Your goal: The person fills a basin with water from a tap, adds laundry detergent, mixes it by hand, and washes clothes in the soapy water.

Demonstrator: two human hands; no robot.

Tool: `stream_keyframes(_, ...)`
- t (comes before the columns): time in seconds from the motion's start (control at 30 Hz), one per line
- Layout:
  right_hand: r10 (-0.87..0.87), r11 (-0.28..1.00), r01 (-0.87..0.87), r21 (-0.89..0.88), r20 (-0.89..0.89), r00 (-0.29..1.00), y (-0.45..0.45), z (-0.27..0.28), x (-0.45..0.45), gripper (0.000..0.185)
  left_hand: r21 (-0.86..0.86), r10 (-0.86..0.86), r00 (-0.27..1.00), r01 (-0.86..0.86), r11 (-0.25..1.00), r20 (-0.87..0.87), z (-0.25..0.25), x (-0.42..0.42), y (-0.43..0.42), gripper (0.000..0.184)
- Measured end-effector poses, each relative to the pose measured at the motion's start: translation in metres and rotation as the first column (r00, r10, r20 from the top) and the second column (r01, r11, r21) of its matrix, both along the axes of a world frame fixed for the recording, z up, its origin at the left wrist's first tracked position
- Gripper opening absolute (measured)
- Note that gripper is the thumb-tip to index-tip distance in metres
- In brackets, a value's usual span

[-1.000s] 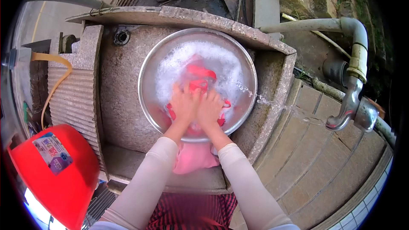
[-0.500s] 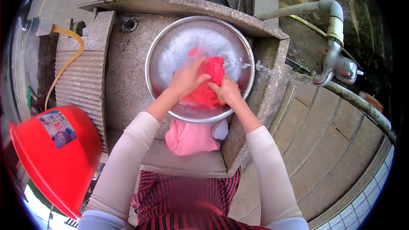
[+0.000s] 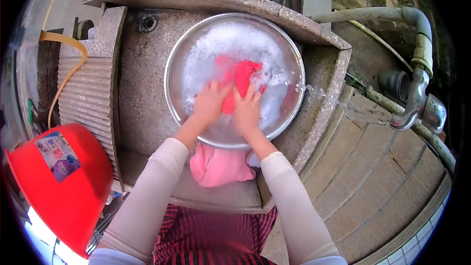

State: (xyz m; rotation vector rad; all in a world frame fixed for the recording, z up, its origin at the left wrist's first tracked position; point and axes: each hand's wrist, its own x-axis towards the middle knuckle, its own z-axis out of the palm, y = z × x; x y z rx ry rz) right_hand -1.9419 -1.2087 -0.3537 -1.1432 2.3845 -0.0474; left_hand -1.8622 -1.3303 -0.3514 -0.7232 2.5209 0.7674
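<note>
A round metal basin [image 3: 171, 113] of foamy water stands in a stone sink. In the water lies a wet red cloth [image 3: 243, 76], partly under the suds. My left hand [image 3: 208, 103] grips its left side, the fingertips partly hidden at the water. My right hand [image 3: 247, 110] is on the near side of the same cloth, fingers bent over it and a fold bulging between the two hands. Water streams from a metal faucet [image 3: 411, 110] on the right into the basin. A pink cloth [image 3: 218, 167] rests in the sink just below the basin's near rim.
The stone sink [image 3: 147, 78] has raised walls around the basin and a drain hole [image 3: 147, 22] at its far left. Left of it are a ridged washboard slab [image 3: 86, 88], a tan hose [image 3: 73, 76] and a large red plastic tub [image 3: 73, 186], tilted, with a label.
The red cloth has gone lower into the water and bunched up, with more foam around it. My right hand has moved left and nearer to me, closer to my left hand.
</note>
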Motion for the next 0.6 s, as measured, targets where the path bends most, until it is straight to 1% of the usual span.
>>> stream_keyframes(0.03, -0.032, 0.998, 0.034, -0.050, 0.029, 0.999, 0.002, -0.003, 0.001, 0.062, 0.041, 0.033, 0.999, -0.032, 0.999, -0.022, -0.002, 0.001, 0.001, 0.073)
stream_keyframes(0.1, -0.116, 0.989, 0.130, -0.068, 0.185, 0.976, -0.007, 0.005, -0.009, 0.057, 0.124, 0.101, 0.993, -0.093, 0.988, -0.063, 0.003, -0.001, -0.001, 0.064)
stream_keyframes(0.17, -0.152, 0.980, 0.182, -0.079, 0.295, 0.943, -0.012, 0.001, -0.022, 0.056, 0.197, 0.134, 0.990, -0.122, 0.973, -0.050, 0.011, -0.006, -0.008, 0.064)
stream_keyframes(0.23, -0.117, 0.985, 0.158, -0.073, 0.398, 0.910, -0.005, 0.018, -0.029, 0.061, 0.216, 0.149, 0.989, -0.149, 0.965, 0.021, 0.037, -0.016, -0.015, 0.064)
stream_keyframes(0.27, -0.073, 0.990, 0.120, -0.077, 0.448, 0.891, -0.008, 0.044, -0.039, 0.066, 0.250, 0.185, 0.982, -0.168, 0.954, -0.047, 0.042, -0.011, -0.014, 0.066)
stream_keyframes(0.3, -0.024, 0.993, 0.077, -0.087, 0.494, 0.869, -0.010, 0.063, -0.047, 0.071, 0.278, 0.153, 0.985, -0.126, 0.952, -0.080, 0.053, -0.006, -0.016, 0.073)
stream_keyframes(0.33, 0.073, 0.997, -0.077, -0.010, 0.443, 0.894, -0.008, 0.073, -0.050, 0.094, 0.302, 0.114, 0.992, -0.093, 0.949, -0.053, 0.065, -0.002, -0.016, 0.080)
stream_keyframes(0.37, 0.090, 0.984, -0.152, 0.091, 0.486, 0.870, -0.004, 0.090, -0.055, 0.109, 0.281, 0.044, 0.998, -0.028, 0.959, -0.048, 0.074, 0.007, -0.013, 0.087)
stream_keyframes(0.4, 0.072, 0.989, -0.129, 0.070, 0.538, 0.840, 0.007, 0.093, -0.062, 0.113, 0.261, -0.026, 0.999, 0.037, 0.965, -0.045, 0.082, 0.015, -0.010, 0.095)
stream_keyframes(0.47, 0.039, 0.995, -0.083, 0.062, 0.524, 0.851, 0.011, 0.090, -0.067, 0.118, 0.188, -0.168, 0.985, 0.159, 0.969, 0.033, 0.091, 0.024, -0.008, 0.109)
stream_keyframes(0.5, 0.021, 0.995, -0.062, 0.074, 0.462, 0.886, 0.008, 0.084, -0.065, 0.119, 0.156, -0.238, 0.969, 0.225, 0.962, 0.072, 0.097, 0.029, -0.007, 0.116)
stream_keyframes(0.53, 0.019, 0.990, -0.076, 0.116, 0.430, 0.902, 0.003, 0.075, -0.058, 0.117, 0.155, -0.251, 0.960, 0.231, 0.960, 0.122, 0.100, 0.029, -0.007, 0.118)
stream_keyframes(0.6, 0.023, 0.974, -0.103, 0.202, 0.367, 0.930, -0.011, 0.062, -0.044, 0.115, 0.086, -0.233, 0.957, 0.221, 0.972, 0.171, 0.091, 0.024, -0.006, 0.123)
